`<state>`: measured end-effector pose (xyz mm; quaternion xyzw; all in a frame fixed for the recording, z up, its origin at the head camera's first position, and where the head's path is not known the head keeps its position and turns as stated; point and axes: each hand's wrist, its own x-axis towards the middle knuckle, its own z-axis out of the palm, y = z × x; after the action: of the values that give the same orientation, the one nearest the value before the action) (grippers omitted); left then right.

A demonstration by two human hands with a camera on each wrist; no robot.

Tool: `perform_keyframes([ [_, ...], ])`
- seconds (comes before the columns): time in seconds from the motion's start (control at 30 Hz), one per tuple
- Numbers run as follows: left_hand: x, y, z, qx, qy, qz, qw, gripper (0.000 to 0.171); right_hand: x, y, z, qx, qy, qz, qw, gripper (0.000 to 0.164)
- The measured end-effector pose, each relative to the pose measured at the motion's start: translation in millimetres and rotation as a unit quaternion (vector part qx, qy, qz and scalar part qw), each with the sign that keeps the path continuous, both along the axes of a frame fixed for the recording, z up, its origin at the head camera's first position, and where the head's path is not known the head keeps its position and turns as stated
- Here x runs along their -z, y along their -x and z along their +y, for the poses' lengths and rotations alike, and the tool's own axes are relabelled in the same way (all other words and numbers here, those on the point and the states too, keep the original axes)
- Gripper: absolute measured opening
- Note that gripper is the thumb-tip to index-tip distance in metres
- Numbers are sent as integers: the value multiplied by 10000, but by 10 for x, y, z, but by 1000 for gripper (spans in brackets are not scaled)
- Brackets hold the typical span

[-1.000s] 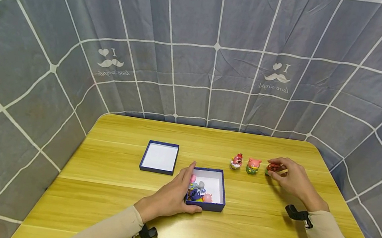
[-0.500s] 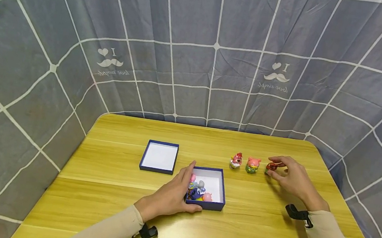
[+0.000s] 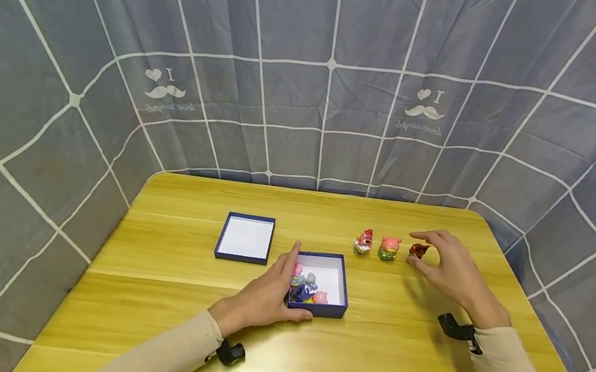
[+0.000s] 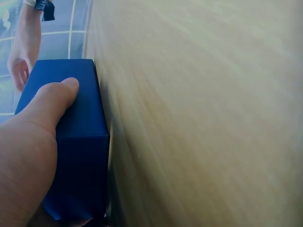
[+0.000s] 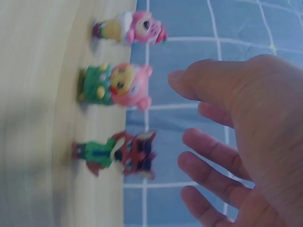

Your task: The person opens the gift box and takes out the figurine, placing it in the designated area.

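Note:
My left hand (image 3: 261, 297) grips the blue box (image 3: 330, 311) at its left side. The thumb lies on the near wall, and the other fingers run along the left wall. Inside the box sit several small toy figures (image 3: 305, 292), partly hidden by my fingers. At the right my right hand (image 3: 453, 269) has its thumb and fingers spread apart around a reddish-brown fox figurine (image 5: 137, 153) in a green jacket, which stands upright on the table. In the right wrist view, a gap shows between the fingertips and the fox.
Left of the fox stand a pink-hooded figurine (image 3: 389, 248) in green and a pink figurine (image 3: 363, 242) with a red top, making a row. A shallow blue lid (image 3: 241, 258) with a white inside lies behind the box. A grey checked curtain (image 3: 297, 104) hangs behind the table (image 3: 173, 320).
My right hand has let go of the fox figurine, its fingers spreading and drawing back slightly. The left hand stays on the box. The head view has shifted a little.

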<state>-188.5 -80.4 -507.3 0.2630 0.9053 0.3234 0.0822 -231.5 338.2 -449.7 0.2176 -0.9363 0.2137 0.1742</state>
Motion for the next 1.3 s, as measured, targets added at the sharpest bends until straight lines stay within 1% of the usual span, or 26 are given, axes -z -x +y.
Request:
perform_keyframes([
  [0.2,-10,15,-26,-28,62,-80,9999,149,-98,-56,-246,-328,-193,129,9992,50],
  [0.33,-9,27,-57,-6,117,-198,9997,151,-119,-84,-403,-567,-297,-59,9979,50],
  [0.43,-7,33,-85,9,133,-222,9997,151,-123,-97,-518,-708,-370,-221,9966,50],
  [0.73,8,19,-86,125,150,-160,9997,146,-124,-147,-840,-1287,-602,-390,9891,49],
  [0.9,6,16,-61,148,123,-64,9998,145,-151,-150,-1026,-1553,-723,-687,9828,49],
  [1.07,6,15,-52,183,109,-59,9998,145,-170,-145,-1205,-1720,-853,-1098,9752,49],
  [1.17,9,14,-52,178,154,-94,9997,145,-175,-139,-1300,-1894,-890,-1373,9682,50],
  [1.3,10,21,-44,182,208,-99,9996,145,-172,-106,-1395,-2166,-894,-1752,9562,52],
])
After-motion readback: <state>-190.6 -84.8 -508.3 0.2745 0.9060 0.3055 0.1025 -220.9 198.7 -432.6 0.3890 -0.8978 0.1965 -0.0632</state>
